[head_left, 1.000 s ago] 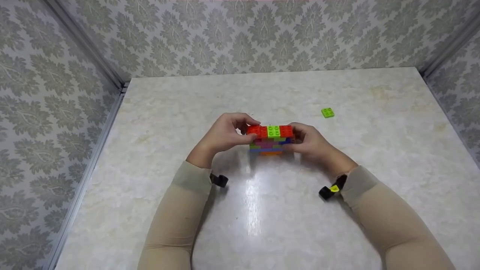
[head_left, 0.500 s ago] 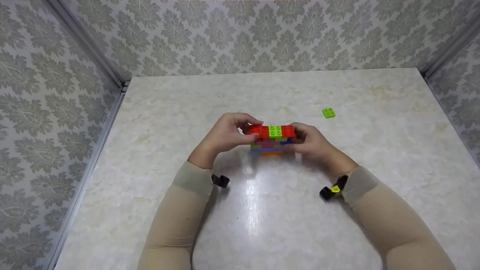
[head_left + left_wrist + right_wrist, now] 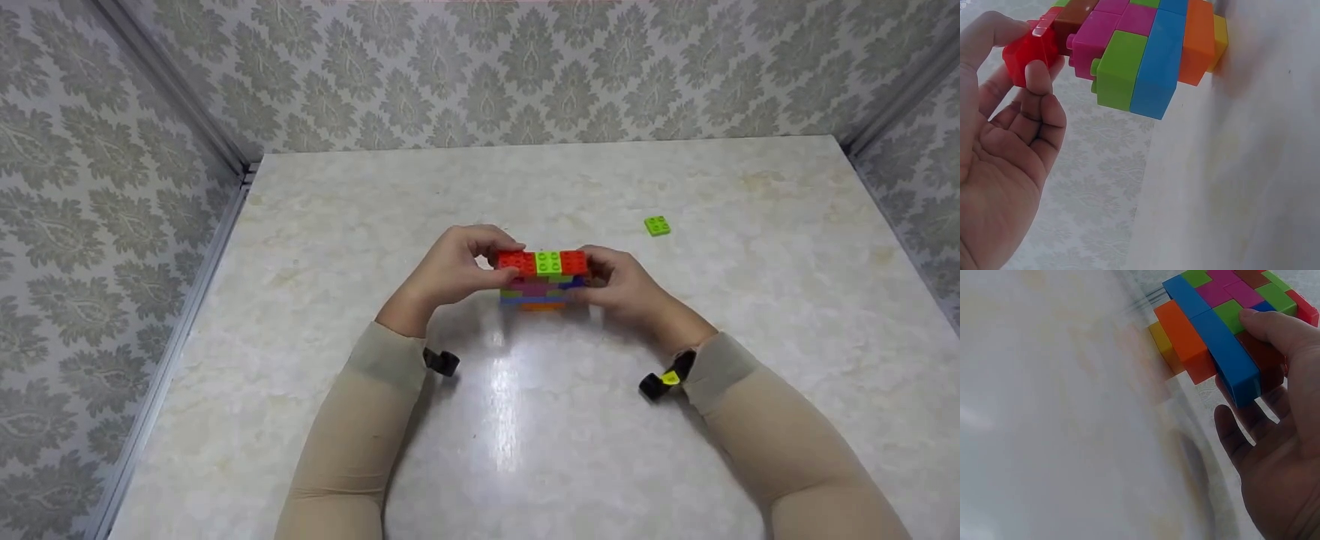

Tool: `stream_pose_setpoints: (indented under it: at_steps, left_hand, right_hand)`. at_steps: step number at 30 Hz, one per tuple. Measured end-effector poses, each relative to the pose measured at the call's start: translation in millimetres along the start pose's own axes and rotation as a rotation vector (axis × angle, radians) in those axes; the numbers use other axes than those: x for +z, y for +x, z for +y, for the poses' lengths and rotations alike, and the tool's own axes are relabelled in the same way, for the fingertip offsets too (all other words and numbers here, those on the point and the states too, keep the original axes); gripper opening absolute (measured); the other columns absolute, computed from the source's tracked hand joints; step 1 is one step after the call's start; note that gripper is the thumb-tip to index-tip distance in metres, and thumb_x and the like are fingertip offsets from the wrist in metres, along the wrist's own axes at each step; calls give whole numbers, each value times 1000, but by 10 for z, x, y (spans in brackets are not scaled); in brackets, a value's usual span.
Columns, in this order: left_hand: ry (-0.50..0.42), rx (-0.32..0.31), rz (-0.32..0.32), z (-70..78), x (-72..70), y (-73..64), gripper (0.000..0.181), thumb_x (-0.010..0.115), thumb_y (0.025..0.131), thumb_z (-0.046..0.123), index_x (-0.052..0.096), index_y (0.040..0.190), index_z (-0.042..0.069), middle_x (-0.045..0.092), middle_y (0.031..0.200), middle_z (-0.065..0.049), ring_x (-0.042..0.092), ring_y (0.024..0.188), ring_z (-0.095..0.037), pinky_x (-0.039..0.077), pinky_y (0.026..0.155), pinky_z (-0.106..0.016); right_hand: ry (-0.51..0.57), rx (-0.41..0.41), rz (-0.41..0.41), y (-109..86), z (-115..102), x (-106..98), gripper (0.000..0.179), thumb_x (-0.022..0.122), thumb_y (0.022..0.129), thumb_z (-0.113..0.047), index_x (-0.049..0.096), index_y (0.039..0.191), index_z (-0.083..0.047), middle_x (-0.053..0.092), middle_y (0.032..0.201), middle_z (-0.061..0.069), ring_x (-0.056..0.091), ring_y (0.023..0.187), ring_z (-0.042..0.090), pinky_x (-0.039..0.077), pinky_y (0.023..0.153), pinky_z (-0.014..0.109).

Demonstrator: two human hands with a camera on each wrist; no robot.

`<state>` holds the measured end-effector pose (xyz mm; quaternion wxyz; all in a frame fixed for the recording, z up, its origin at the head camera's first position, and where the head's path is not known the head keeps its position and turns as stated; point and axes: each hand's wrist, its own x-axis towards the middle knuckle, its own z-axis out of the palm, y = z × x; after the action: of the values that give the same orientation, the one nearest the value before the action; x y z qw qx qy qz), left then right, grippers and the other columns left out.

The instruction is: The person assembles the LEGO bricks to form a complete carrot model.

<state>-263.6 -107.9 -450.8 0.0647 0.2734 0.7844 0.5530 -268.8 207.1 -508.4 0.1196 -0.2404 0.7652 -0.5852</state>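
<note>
A wall of toy building bricks (image 3: 534,289) stands in the middle of the table, narrowing to an orange brick (image 3: 1198,42) and a yellow brick (image 3: 1220,42) at its foot. Red and lime bricks (image 3: 548,262) form its top row, studs upward. My left hand (image 3: 457,262) pinches the red brick (image 3: 1030,53) at the upper left end between thumb and fingers. On the other end, my right hand (image 3: 630,281) grips the wall, its thumb on the near face by a brown brick (image 3: 1261,354) and its fingers behind, partly hidden.
A loose lime brick (image 3: 657,226) with studs up lies behind and to the right of the wall. The marbled table (image 3: 555,450) meets patterned panels (image 3: 480,75) at the back and sides. A black camera strap (image 3: 442,363) is on each wrist.
The brick wall's top shifted slightly right, then slightly back left. Both hands keep their hold, and the loose lime brick stays on the table.
</note>
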Motion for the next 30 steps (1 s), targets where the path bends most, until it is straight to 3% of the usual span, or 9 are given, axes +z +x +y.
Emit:
stream_pose_setpoints:
  at_steps: [8,16,21,26,30]
  left_hand:
    - [-68,-9,8,-81,11,6,30,87,95,8,86,125,6,82,124,-12,70,99,-16,57,85,-31]
    - [-72,0,9,-72,58,6,33,85,99,9,84,132,6,80,131,-15,69,101,-15,58,90,-37]
    - [-56,21,-3,-53,71,-12,32,84,100,9,84,132,5,79,134,-15,69,103,-16,58,94,-38]
    - [-20,42,0,-78,79,2,32,82,102,12,84,133,8,79,133,-12,69,103,-17,58,96,-47]
    - [-6,44,14,-165,104,30,33,83,101,15,83,134,10,80,132,-11,64,101,-18,54,97,-57]
  right_hand:
    - [-15,-5,-13,-2,-6,-11,46,87,97,-3,73,141,0,80,128,-9,75,121,9,59,105,22]
    - [-16,-46,7,-7,14,-21,43,86,96,1,75,138,1,80,127,-14,75,120,9,60,105,23]
    - [-23,-85,22,-20,31,-18,42,86,96,2,78,137,-1,78,131,-6,75,121,11,61,105,24]
    - [-40,-98,33,-19,34,-6,39,86,98,-2,81,136,-7,78,133,3,75,121,12,60,105,24]
    - [-56,-82,34,-16,36,9,39,87,98,-5,80,136,-8,78,131,0,74,121,14,60,106,24]
